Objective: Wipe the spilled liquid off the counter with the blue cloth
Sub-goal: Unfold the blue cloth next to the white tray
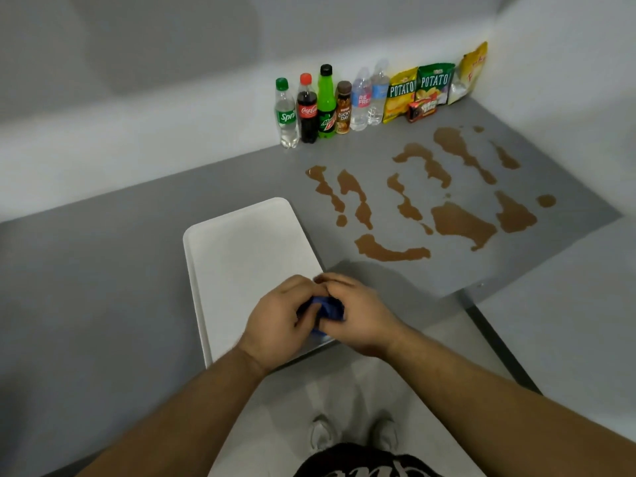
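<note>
A small blue cloth (328,309) is bunched up between both my hands above the near right corner of a white tray (241,256). My left hand (278,318) and my right hand (358,315) are both closed on it, so most of the cloth is hidden. Brown spilled liquid (457,223) lies in several streaks and puddles on the grey counter (103,270), beyond and to the right of my hands. Neither the cloth nor my hands touch the spill.
Along the back wall stand several drink bottles (307,111) and several snack bags (401,94). The counter's front edge runs diagonally at the right (481,287). Below it I see floor and my shoes (354,432).
</note>
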`<state>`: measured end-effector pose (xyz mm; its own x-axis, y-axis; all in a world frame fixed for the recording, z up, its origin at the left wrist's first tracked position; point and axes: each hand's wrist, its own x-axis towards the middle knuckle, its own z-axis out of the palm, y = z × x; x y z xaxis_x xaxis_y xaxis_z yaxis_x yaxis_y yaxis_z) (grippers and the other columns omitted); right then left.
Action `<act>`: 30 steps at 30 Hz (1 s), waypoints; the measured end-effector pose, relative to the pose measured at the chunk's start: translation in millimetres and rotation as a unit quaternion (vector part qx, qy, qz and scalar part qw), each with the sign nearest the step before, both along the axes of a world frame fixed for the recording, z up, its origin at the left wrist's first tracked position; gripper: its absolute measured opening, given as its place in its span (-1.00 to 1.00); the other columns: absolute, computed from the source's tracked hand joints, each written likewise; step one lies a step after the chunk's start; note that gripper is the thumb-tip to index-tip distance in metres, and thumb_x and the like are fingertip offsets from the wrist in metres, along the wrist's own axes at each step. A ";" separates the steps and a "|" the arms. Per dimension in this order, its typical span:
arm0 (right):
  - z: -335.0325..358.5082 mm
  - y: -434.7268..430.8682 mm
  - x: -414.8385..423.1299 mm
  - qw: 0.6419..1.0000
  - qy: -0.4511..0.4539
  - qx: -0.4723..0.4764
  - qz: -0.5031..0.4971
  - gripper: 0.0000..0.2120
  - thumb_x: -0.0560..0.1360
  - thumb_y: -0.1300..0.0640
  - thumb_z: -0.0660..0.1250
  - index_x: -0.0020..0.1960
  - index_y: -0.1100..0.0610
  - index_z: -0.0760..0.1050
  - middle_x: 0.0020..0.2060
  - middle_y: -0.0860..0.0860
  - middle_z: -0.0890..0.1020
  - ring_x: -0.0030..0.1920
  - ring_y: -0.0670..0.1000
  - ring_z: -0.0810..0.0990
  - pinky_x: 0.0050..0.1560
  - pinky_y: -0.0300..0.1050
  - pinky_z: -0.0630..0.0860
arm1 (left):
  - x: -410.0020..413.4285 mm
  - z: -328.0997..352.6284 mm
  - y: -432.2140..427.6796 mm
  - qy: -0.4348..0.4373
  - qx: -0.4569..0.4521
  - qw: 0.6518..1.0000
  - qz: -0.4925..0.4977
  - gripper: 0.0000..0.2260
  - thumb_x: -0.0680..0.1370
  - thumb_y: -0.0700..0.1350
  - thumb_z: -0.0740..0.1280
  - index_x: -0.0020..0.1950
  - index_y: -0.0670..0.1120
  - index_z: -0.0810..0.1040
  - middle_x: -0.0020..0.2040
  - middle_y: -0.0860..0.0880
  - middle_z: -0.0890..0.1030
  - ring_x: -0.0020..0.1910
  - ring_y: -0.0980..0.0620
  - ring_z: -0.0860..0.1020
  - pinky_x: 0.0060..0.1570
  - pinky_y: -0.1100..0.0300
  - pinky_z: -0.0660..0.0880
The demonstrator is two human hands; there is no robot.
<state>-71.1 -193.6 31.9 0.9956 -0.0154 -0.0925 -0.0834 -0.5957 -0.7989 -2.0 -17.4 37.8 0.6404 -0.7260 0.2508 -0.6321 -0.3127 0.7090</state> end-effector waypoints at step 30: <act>-42.3 -148.4 -70.9 0.940 0.070 0.091 -0.322 -0.89 0.63 -0.06 0.31 0.07 -0.06 0.57 -0.11 -0.10 0.67 -0.13 -0.12 0.62 -0.06 -0.11 0.56 | -0.4 -38.1 -105.8 0.223 0.164 0.956 0.097 -0.83 0.61 -0.08 0.40 0.05 0.23 0.62 -0.06 0.23 0.68 -0.03 0.24 0.63 0.03 0.32 0.57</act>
